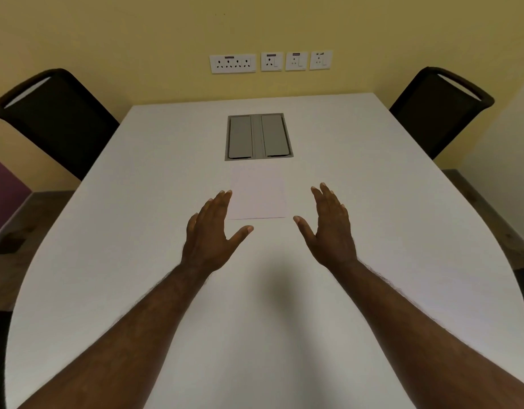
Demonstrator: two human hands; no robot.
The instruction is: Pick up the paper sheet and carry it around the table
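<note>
A white sheet of paper (258,197) lies flat on the white table (254,335), just in front of a grey cable hatch. My left hand (211,231) is stretched out at the sheet's left edge, fingers straight, thumb spread, fingertips at the paper's border. My right hand (330,225) is held out to the right of the sheet, fingers straight and thumb spread, a little apart from the paper. Neither hand holds anything.
The grey cable hatch (258,136) with two closed flaps is set into the table beyond the paper. Dark chairs stand at the far left (54,119) and far right (437,110). Wall sockets (271,62) line the yellow wall behind.
</note>
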